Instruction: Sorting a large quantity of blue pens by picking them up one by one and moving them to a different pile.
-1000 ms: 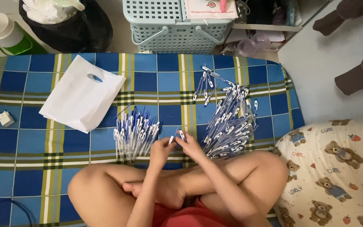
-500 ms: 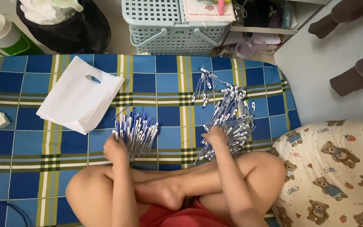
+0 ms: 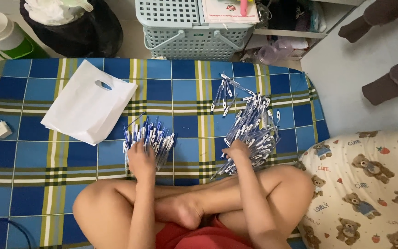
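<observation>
I sit cross-legged on a blue plaid mat (image 3: 33, 157). My left hand (image 3: 141, 160) lies on the near end of a neat bundle of blue-and-white pens (image 3: 155, 134), fingers stretched over them. My right hand (image 3: 237, 150) rests with curled fingers on the near edge of a larger loose heap of the same pens (image 3: 256, 127). Whether it grips one is hidden. A few stray pens (image 3: 224, 92) lie beyond that heap.
A flat white plastic bag (image 3: 88, 103) lies left of the bundle, with a small white plug (image 3: 2, 129) further left. Off the mat's far edge stand a pale basket (image 3: 185, 32), a black bin bag (image 3: 74, 27) and a green-and-white container (image 3: 1, 32). A bear-print pillow (image 3: 369, 184) is at right, near someone's brown-clad legs (image 3: 383, 83).
My hands were together over my lap with a pen between them. They parted: the left went to the left bundle and slid onto it, the right went to the right heap.
</observation>
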